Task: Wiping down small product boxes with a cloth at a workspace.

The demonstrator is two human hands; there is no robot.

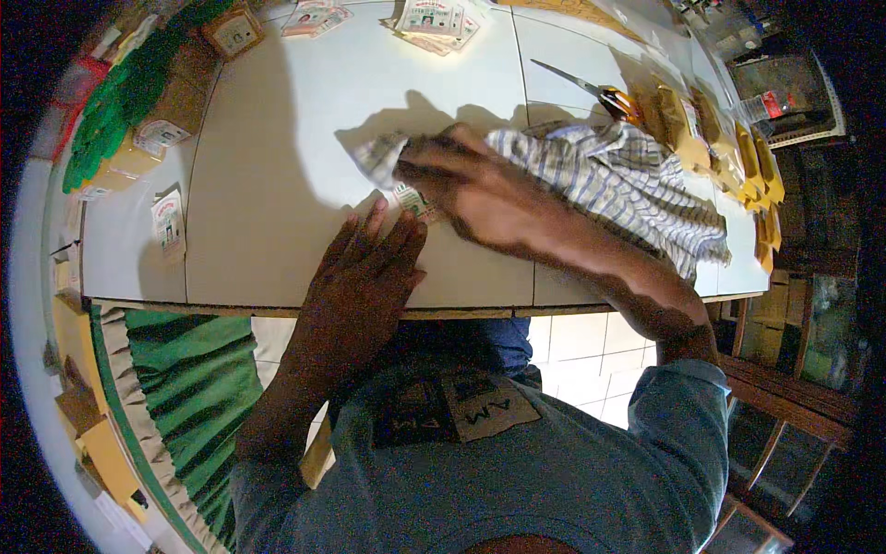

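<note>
My left hand [377,260] lies flat on the white tiled tabletop [249,242], palm down, with its fingertips by a small printed label [414,201]. Just right of it, my right hand [443,166] grips part of a striped cloth [595,173] over or beside that label. One end of the cloth sticks out past my fingers, and the rest trails to the right behind my forearm. My right fingers and the label's upper part are partly hidden. Scissors with orange handles [621,104] lie beyond the cloth, their blades pointing to the upper left.
Stacks of printed labels [432,21] lie at the far edge, and another label [168,223] lies at the left. Filled yellow-brown packets [682,128] line the right side. At the left are a green bundle [114,124] and more packets [121,163]. The table's near edge runs before my body.
</note>
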